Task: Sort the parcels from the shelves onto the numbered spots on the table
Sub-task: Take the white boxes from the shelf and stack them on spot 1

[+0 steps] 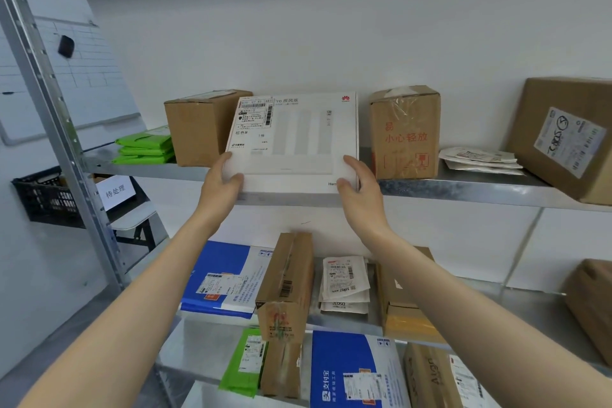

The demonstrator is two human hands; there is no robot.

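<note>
Both hands clamp one parcel: the left hand (pixel 223 182) grips the lower left corner of a white box (pixel 294 139), thumb on its face, and the right hand (pixel 359 189) grips the lower right corner the same way; the fingers go behind the box and are hidden. The box tilts with its labelled face towards the camera; its lower edge sits at the front lip of the upper shelf (pixel 463 187), and I cannot tell whether it rests there or is already lifted clear.

Just left of the grip and behind it stands a brown box (pixel 198 126); further left lies a stack of green mailers (pixel 145 145). Just right of the grip stands a taped box (pixel 405 132) with red print; beyond it lie flat white pouches (pixel 480 159), then a big carton (pixel 563 139).

Below the grip, on the next shelf, are a blue envelope (pixel 218 275), a narrow box (pixel 288 285) and labelled packets (pixel 346 281); lower again lies a second blue envelope (pixel 354 371).

The table and its numbered spots are out of view, so what has been sorted cannot be judged; with so many parcels on three shelves, most of the work looks undone. This step is the pick-up: the box has yet to be carried off and set on its number.
</note>
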